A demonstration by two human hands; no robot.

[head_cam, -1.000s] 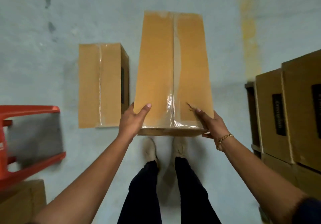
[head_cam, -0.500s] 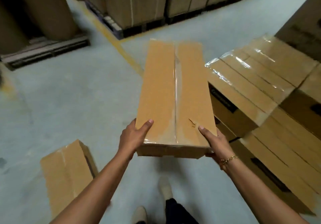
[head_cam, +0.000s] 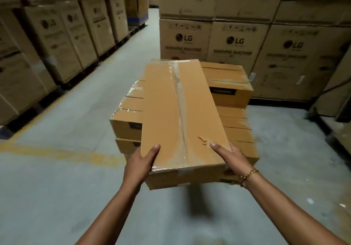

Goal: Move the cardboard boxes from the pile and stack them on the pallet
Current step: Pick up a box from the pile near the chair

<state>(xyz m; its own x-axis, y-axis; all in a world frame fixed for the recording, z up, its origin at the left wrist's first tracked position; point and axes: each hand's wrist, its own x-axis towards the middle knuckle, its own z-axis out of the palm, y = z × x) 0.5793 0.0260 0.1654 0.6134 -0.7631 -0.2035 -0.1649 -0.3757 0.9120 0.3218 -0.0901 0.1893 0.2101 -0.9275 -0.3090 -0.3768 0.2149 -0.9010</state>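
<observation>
Two hands: left hand and right hand grip the near corners of the carried box, thumbs on top.
Carried box: held lengthwise off the floor, close to the stack of boxes.
Behind: washing machine cartons.

Held box before stacked boxes.

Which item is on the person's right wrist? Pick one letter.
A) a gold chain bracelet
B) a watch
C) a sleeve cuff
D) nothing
A: a gold chain bracelet circles the wrist behind the right hand, which grips the near end of the carried box.
</observation>
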